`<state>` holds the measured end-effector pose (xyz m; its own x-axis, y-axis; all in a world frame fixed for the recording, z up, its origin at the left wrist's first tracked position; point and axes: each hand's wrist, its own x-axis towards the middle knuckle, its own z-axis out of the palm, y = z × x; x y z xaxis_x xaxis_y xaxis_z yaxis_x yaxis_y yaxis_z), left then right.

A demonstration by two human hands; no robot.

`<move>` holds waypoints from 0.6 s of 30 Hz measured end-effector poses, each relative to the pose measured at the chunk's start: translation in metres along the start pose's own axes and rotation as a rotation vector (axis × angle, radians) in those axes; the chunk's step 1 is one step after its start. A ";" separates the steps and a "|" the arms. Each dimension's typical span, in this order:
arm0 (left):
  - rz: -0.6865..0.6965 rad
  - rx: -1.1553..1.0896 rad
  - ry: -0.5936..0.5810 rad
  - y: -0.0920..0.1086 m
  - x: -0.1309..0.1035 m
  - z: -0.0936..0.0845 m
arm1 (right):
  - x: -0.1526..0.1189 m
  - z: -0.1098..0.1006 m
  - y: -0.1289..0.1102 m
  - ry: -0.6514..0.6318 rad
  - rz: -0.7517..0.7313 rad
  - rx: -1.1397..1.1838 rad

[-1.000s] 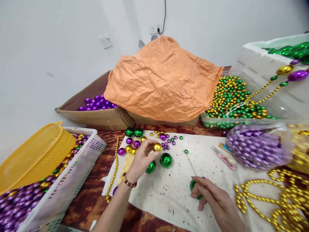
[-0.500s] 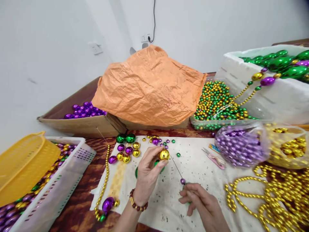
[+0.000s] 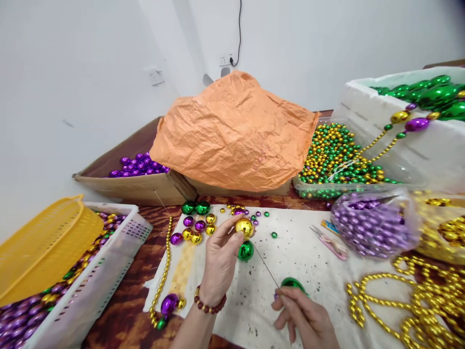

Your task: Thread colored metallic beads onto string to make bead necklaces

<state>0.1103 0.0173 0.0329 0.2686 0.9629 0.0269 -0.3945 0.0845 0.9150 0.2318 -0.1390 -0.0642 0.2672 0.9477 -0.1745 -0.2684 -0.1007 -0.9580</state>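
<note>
My left hand (image 3: 222,252) pinches a shiny gold ball bead (image 3: 243,227) between thumb and fingertips, above the white cloth (image 3: 269,310). Just under that bead is a green ball bead (image 3: 245,250); whether they touch I cannot tell. The fingers of my right hand (image 3: 303,312) are closed on a thin needle (image 3: 268,267), which slants up toward the gold bead. A small purple bead at those fingertips is mostly hidden. Behind the right hand shows a larger green bead (image 3: 293,283), partly covered by it.
Loose purple beads (image 3: 199,226) and other colours lie on the cloth. A gold bead strand (image 3: 167,261) runs along its left. Scissors (image 3: 332,245) lie right, near a bag of purple beads (image 3: 374,225) and gold strands (image 3: 428,300). A white basket (image 3: 119,252) stands left.
The view has shifted slightly, moving the scene right. The right fingertips now cover most of the small purple bead on the needle. More of the green beads shows beside both hands.
</note>
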 end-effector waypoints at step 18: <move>-0.005 0.023 0.003 -0.008 -0.020 0.018 | 0.005 0.015 -0.020 0.004 -0.008 0.028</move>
<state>0.1236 -0.0068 0.0325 0.2679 0.9632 0.0215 -0.3726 0.0830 0.9243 0.2247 -0.1281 -0.0423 0.2729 0.9473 -0.1678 -0.2924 -0.0845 -0.9525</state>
